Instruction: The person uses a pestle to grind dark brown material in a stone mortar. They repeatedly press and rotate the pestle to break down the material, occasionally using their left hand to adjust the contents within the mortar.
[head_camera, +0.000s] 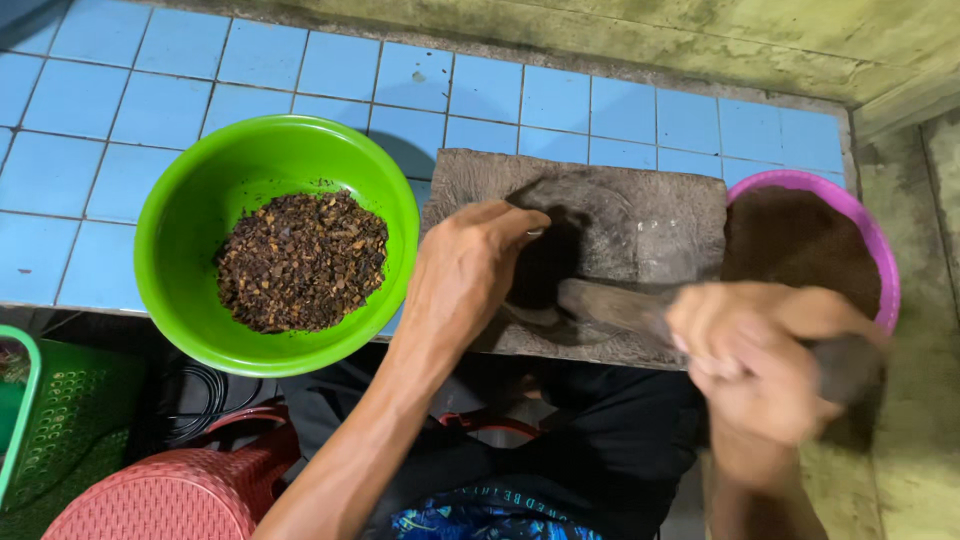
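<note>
Here, in the head view, a grinding step is judged to be in hand. The stone pestle (625, 310) is gripped at its near end by the right hand (760, 365), which is blurred and closed round it. The pestle's long axis is seen running from lower right to upper left, its working end pointing into the hollow of the stone grinding slab (660, 215) on the blue-tiled bench (100, 110). The left hand (470, 270) is laid over the dark material in the hollow, fingers curled together; whether anything is pinched cannot be told. A green bowl (180, 200) of coarse brown pieces stands left of the slab, and a pink bowl (880, 260) of fine brown powder right. A firm downward, rocking press would be called for next.
</note>
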